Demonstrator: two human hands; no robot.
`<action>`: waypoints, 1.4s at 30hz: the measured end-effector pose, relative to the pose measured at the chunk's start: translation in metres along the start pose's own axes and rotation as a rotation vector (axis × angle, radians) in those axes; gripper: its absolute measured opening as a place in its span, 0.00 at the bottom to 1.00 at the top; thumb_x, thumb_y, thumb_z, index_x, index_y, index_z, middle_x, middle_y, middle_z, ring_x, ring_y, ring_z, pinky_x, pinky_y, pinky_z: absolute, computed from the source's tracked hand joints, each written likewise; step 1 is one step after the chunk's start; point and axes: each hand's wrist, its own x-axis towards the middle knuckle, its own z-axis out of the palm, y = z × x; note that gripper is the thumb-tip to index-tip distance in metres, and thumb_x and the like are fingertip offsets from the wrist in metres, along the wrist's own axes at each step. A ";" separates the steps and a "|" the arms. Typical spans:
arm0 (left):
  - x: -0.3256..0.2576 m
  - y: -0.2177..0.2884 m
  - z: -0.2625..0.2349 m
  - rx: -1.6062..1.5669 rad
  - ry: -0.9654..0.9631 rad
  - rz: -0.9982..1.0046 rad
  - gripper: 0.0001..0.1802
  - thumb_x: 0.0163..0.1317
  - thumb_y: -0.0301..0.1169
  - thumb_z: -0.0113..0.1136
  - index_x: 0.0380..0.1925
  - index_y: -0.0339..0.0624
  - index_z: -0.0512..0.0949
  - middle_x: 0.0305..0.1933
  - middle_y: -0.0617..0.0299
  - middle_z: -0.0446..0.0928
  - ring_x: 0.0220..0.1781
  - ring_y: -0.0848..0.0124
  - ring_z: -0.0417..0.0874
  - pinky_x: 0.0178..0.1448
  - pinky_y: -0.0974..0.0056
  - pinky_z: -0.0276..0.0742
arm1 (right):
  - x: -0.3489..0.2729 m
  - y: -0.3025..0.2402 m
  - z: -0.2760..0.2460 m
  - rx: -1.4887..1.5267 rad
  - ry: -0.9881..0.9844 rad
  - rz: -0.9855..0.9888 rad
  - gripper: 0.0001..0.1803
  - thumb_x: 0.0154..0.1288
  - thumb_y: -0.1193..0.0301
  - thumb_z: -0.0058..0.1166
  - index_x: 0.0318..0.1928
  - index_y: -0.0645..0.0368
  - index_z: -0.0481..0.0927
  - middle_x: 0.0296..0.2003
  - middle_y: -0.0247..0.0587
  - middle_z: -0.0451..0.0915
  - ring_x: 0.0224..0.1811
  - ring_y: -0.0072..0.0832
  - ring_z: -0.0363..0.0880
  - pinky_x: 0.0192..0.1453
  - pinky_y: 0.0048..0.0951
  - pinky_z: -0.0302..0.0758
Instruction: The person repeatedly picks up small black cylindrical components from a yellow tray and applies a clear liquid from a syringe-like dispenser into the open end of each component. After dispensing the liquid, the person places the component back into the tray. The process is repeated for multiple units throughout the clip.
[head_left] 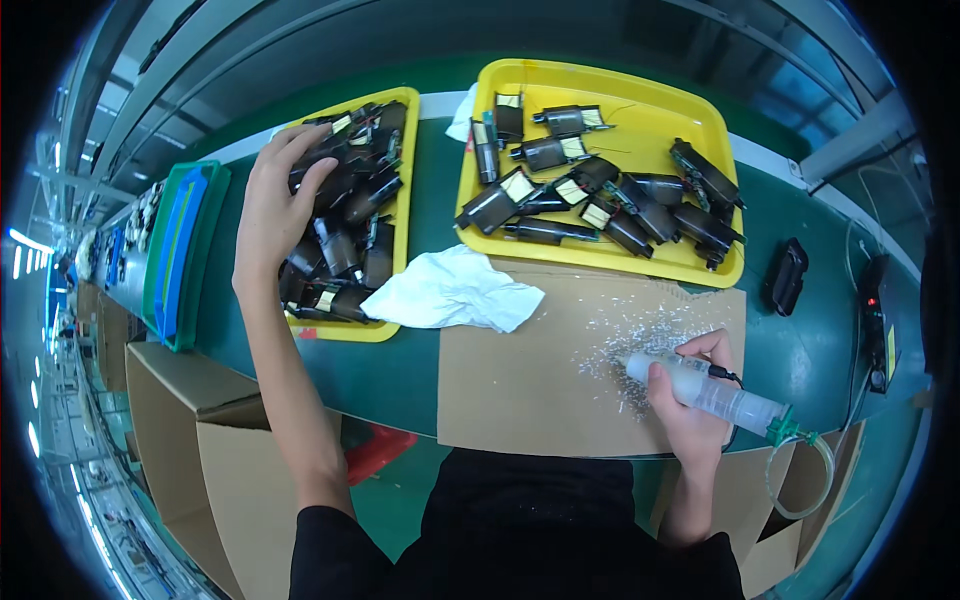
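My left hand (275, 205) reaches into the left yellow tray (403, 215), fingers spread over a heap of dark coil parts (345, 225); it touches the top ones, with none lifted. My right hand (690, 400) is closed around a translucent glue syringe (715, 397) with a green end cap and a clear tube, its tip resting toward a brown cardboard sheet (530, 380) smeared with pale glue traces (655, 335).
A second yellow tray (645, 95) at the back right holds several dark coil parts. A crumpled white cloth (455, 290) lies between the trays. Green and blue trays (180, 250) stand at left, a black device (787, 277) at right, open cardboard boxes (200, 450) below.
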 end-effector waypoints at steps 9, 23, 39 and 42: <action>-0.002 0.106 0.068 -0.169 -0.329 0.096 0.23 0.52 0.31 0.62 0.48 0.34 0.73 0.38 0.50 0.73 0.38 0.57 0.77 0.46 0.60 0.71 | 0.004 -0.003 -0.013 -0.014 0.115 -0.066 0.18 0.44 0.74 0.65 0.31 0.62 0.68 0.21 0.34 0.72 0.23 0.16 0.69 0.28 0.19 0.67; -0.013 0.161 0.061 -1.650 -0.567 -0.050 0.32 0.61 0.37 0.54 0.61 0.32 0.57 0.33 0.59 0.72 0.29 0.73 0.74 0.33 0.71 0.70 | 0.005 -0.049 -0.028 0.262 0.292 -0.238 0.26 0.43 0.62 0.67 0.32 0.65 0.64 0.23 0.33 0.67 0.21 0.15 0.64 0.26 0.15 0.61; -0.044 0.165 0.076 -2.021 -0.844 0.012 0.36 0.58 0.53 0.54 0.50 0.25 0.68 0.43 0.44 0.74 0.42 0.63 0.77 0.41 0.64 0.72 | 0.002 -0.087 -0.009 0.268 0.317 -0.207 0.33 0.41 0.55 0.67 0.32 0.65 0.60 0.22 0.32 0.62 0.15 0.12 0.58 0.21 0.12 0.55; -0.041 0.155 0.082 -2.032 -0.941 0.158 0.35 0.61 0.49 0.53 0.56 0.27 0.65 0.55 0.45 0.70 0.51 0.65 0.76 0.51 0.65 0.73 | 0.003 -0.083 -0.014 0.244 0.214 -0.246 0.34 0.39 0.56 0.68 0.32 0.66 0.60 0.22 0.32 0.63 0.14 0.12 0.58 0.21 0.11 0.55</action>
